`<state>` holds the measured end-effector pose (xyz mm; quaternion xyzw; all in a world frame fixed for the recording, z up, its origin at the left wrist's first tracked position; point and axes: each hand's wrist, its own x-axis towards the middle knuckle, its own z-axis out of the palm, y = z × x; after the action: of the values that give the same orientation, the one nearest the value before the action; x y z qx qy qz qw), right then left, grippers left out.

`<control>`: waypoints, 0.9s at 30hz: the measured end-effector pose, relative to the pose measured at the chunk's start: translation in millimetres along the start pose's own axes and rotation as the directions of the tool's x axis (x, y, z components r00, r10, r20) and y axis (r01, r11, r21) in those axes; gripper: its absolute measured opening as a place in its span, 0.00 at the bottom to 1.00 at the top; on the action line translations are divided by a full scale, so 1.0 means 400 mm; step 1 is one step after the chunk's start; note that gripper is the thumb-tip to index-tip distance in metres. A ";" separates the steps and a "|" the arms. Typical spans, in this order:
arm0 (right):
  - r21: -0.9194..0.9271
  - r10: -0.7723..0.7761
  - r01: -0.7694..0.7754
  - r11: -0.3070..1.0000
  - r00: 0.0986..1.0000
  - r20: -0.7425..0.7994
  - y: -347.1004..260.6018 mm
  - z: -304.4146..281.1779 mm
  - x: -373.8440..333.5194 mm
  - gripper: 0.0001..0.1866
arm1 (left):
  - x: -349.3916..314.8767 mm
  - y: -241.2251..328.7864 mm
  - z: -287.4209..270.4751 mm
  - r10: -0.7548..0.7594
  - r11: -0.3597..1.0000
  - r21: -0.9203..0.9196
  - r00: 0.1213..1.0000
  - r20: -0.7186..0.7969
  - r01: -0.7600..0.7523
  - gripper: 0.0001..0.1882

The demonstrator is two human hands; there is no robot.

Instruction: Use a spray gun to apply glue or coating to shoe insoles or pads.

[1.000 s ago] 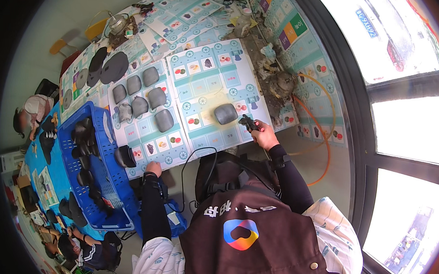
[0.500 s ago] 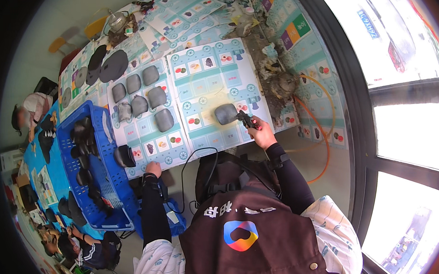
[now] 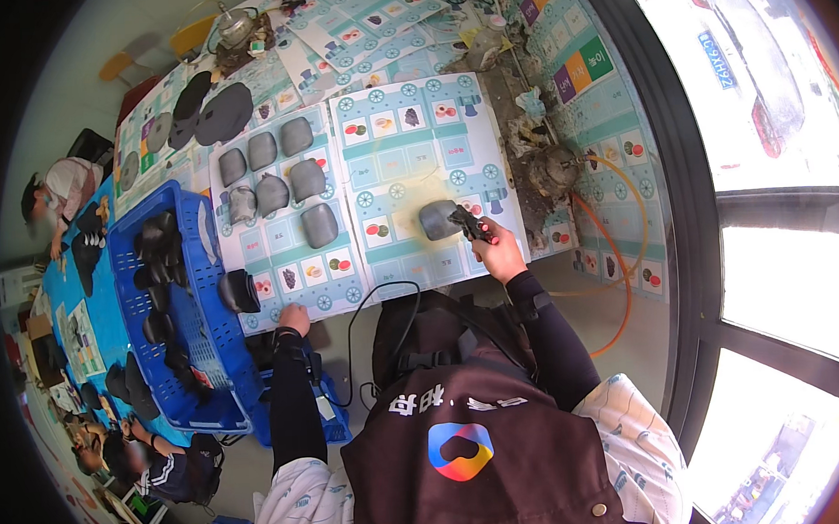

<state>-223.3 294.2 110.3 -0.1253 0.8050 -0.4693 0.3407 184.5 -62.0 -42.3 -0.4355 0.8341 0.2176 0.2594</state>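
My right hand (image 3: 499, 252) is wrapped around a black spray gun (image 3: 472, 226) with a bit of red on it. The gun's front end is at the right edge of a grey rounded pad (image 3: 437, 221), which lies alone on the right-hand printed sheet (image 3: 406, 160). A yellowish stain surrounds that pad. My left hand (image 3: 294, 319) rests at the near table edge with its fingers curled in, and nothing shows in it. Beyond it, several similar grey pads (image 3: 320, 226) lie in loose rows on the left-hand sheet.
A blue crate (image 3: 225, 359) of black pieces stands left of the table, with one black piece (image 3: 239, 292) at its rim. Dark flat pieces (image 3: 224, 114) lie farther back. An orange hose (image 3: 617, 281) loops at right beside the window frame. Other people sit at far left.
The view has shifted slightly. The spray gun's front end has moved a little left over the pad's right edge. My left hand stays at the table edge.
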 end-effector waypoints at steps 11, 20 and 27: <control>0.044 -0.033 0.035 0.998 0.999 -0.043 0.019 -0.032 0.025 0.15 | 0.001 0.019 -0.017 0.024 0.996 0.082 0.999 0.043 -0.027 0.22; 0.103 0.164 -0.181 0.978 0.975 0.150 0.028 -0.101 -0.053 0.13 | -0.006 0.281 -0.121 -0.064 0.989 -0.126 0.986 0.155 0.084 0.28; 0.476 0.008 -0.068 0.877 0.992 0.126 -0.004 -0.134 -0.093 0.18 | -0.042 0.717 -0.192 -0.123 0.914 -0.406 0.964 -0.235 0.018 0.52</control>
<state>-231.5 348.7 145.3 -0.0495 0.6443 -0.6384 0.4182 -66.8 53.7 66.7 -0.5335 0.7820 0.3160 0.0630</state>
